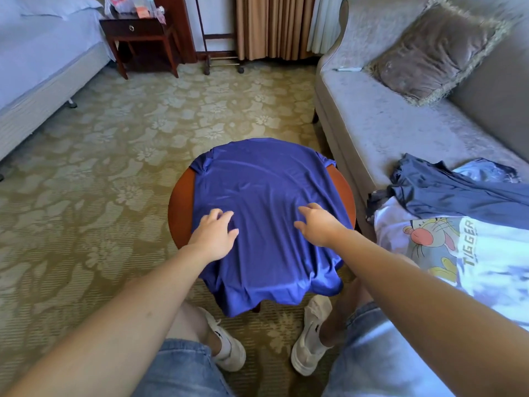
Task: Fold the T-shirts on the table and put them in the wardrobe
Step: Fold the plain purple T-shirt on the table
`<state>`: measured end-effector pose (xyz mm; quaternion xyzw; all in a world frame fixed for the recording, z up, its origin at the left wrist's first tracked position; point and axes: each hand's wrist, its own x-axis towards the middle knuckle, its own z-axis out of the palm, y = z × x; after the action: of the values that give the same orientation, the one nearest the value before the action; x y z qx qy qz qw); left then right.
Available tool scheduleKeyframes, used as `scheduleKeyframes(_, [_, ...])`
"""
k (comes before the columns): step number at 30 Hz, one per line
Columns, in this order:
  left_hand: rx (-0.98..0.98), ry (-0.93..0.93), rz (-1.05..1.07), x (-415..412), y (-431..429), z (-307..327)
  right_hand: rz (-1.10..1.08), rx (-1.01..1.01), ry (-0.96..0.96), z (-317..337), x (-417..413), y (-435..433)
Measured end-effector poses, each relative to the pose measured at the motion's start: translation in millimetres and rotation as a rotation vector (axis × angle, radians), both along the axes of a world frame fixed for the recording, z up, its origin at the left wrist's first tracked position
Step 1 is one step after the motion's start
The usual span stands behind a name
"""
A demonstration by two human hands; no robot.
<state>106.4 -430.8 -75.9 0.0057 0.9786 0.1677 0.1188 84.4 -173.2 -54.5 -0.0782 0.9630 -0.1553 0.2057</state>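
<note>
Blue T-shirt [266, 196] lies spread over the round wooden worktop [180, 207], hem hanging off the near edge. A floral carpet [143, 124] runs between a grey sofa [400, 124] carrying other shirts [458, 196] and a bed [43, 53]. Left hand [213, 234] and right hand [317, 224] rest on the cloth, fingers spread, loosely bent, gripping nothing.

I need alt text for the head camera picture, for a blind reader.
A person's left hand and right hand touch a blue T-shirt spread over a round wooden table. More clothes lie on the sofa to the right.
</note>
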Motion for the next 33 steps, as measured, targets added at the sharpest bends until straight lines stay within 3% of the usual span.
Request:
scheduleKeyframes(4, [0.020,0.016,0.085,-30,7,-24,-0.128,-0.082,0.032,-35,-33,-1])
scheduleKeyframes(10, [-0.148,0.092,0.109,-33,-3,-53,-0.232,0.127,0.215,-79,-44,20])
scheduleKeyframes(26, [-0.254,-0.092,0.041,46,-2,-34,-0.114,0.248,0.248,-70,48,21])
scheduleKeyframes(30, [-0.351,0.025,0.057,58,2,-21,-0.116,0.273,0.455,-58,56,19])
scheduleKeyframes(33, [-0.367,0.095,0.110,45,2,-9,-0.137,0.224,0.417,-41,41,10])
